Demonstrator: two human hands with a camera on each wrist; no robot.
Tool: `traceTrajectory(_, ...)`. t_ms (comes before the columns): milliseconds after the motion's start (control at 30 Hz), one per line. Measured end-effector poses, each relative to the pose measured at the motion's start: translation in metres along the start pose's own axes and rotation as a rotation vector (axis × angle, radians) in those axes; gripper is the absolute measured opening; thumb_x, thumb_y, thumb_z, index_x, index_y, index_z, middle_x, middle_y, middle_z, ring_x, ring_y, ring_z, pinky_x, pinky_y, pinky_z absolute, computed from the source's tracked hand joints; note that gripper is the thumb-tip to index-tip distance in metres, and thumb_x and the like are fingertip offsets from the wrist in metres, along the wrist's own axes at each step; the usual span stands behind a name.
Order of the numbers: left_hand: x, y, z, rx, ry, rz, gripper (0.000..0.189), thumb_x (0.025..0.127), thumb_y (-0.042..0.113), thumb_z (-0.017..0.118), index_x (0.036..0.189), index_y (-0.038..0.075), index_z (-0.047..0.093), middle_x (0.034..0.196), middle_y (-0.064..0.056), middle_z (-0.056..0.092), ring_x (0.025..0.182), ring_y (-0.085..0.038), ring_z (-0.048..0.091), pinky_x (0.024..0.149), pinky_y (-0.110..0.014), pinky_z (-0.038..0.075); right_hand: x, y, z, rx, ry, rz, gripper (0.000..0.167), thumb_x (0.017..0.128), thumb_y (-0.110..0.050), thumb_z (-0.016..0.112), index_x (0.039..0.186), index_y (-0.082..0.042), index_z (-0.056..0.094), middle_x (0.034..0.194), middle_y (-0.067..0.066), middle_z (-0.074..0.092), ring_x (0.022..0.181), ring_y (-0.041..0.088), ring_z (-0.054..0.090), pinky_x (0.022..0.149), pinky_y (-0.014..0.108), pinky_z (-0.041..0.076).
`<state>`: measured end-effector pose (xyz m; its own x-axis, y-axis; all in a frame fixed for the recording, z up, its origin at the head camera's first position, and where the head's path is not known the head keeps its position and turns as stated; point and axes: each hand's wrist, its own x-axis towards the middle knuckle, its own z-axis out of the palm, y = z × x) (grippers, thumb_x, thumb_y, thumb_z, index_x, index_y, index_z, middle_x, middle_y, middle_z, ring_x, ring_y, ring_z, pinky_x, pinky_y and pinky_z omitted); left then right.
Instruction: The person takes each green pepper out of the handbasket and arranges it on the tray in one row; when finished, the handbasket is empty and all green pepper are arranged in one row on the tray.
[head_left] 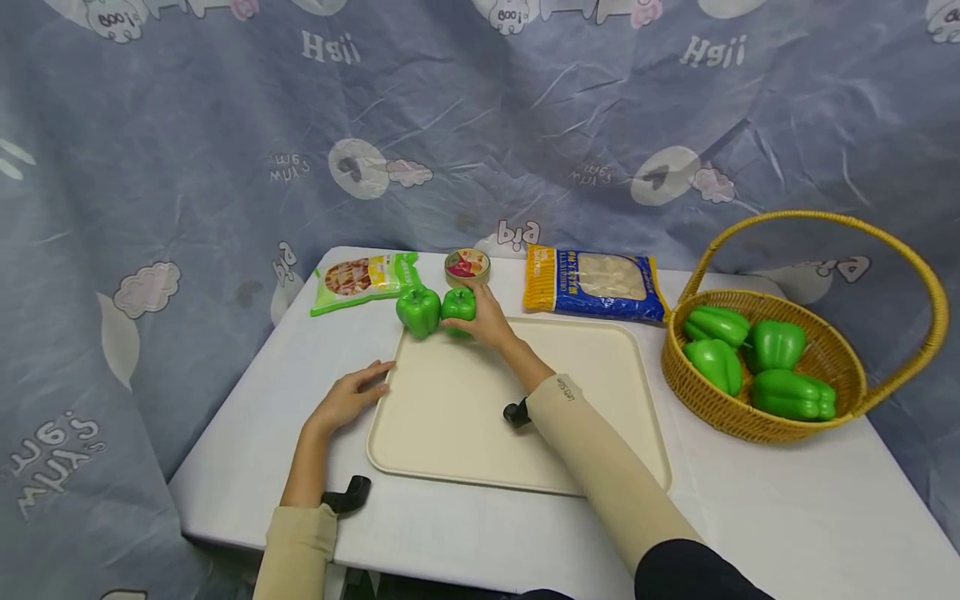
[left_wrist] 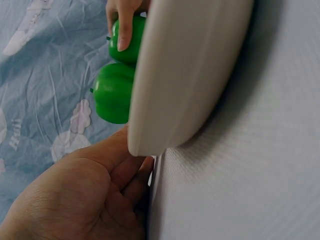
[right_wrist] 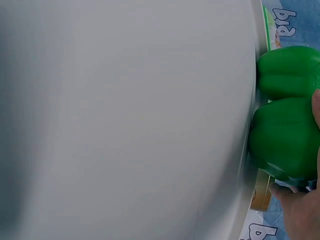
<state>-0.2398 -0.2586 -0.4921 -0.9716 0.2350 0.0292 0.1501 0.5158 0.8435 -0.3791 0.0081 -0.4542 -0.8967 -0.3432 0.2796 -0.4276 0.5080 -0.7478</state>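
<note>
On my feed the left grip [head_left: 351, 398], fingers loosely spread, sits at the left rim of the tray [head_left: 480, 408], the left pepper [head_left: 417, 312] stands at its far-left corner, and just beside it the right pepper [head_left: 456, 302] is held by the nearer right grip [head_left: 489, 321], 1 basket [head_left: 705, 402] lying well apart rightward.

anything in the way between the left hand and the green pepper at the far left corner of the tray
Only the tray's raised left rim, right beside the left hand. Past it, nothing visible blocks the corner pepper; the other pepper, gripped by the right hand, is to its right.
</note>
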Motion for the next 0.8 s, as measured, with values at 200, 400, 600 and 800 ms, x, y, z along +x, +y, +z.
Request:
traceTrajectory(200,-0.001,0.006,-0.001,0.006,0.001,0.000,0.046,0.092,0.023,0.058,0.135,0.012,0.049,0.145,-0.018,0.031,0.135,-0.033,0.023,0.109,-0.051,0.015,-0.001,0.001,0.001,-0.023,0.013,0.008,0.089,0.072,-0.036,0.079,0.142,-0.009,0.030,0.132,0.014,0.037,0.117,0.027,0.041,0.100,0.041,0.036)
traceTrajectory(400,-0.009,0.031,-0.004,-0.009,-0.013,-0.004,0.044,0.093,0.014,0.057,0.135,0.002,0.047,0.144,-0.024,0.029,0.134,-0.038,0.022,0.108,-0.053,0.014,-0.002,0.002,-0.001,-0.041,0.012,0.035,0.091,0.071,-0.040,0.079,0.142,-0.015,0.027,0.129,0.014,0.038,0.114,0.026,0.040,0.097,0.040,0.038)
traceTrajectory(600,-0.005,0.021,-0.002,0.001,-0.010,-0.005,0.045,0.093,0.019,0.057,0.135,0.006,0.047,0.144,-0.023,0.029,0.134,-0.038,0.022,0.107,-0.055,0.014,-0.005,0.000,-0.007,-0.077,0.022,0.009,0.096,0.070,-0.044,0.078,0.143,-0.013,0.025,0.131,0.015,0.038,0.118,0.026,0.038,0.100,0.040,0.035)
traceTrajectory(800,0.002,-0.001,0.001,0.027,-0.001,-0.015,0.046,0.091,0.029,0.059,0.135,0.017,0.049,0.146,-0.015,0.030,0.136,-0.031,0.023,0.108,-0.051,0.016,-0.013,-0.010,-0.024,-0.080,0.057,-0.085,0.100,0.069,-0.042,0.079,0.144,-0.008,0.024,0.141,0.016,0.031,0.129,0.028,0.029,0.107,0.040,0.026)
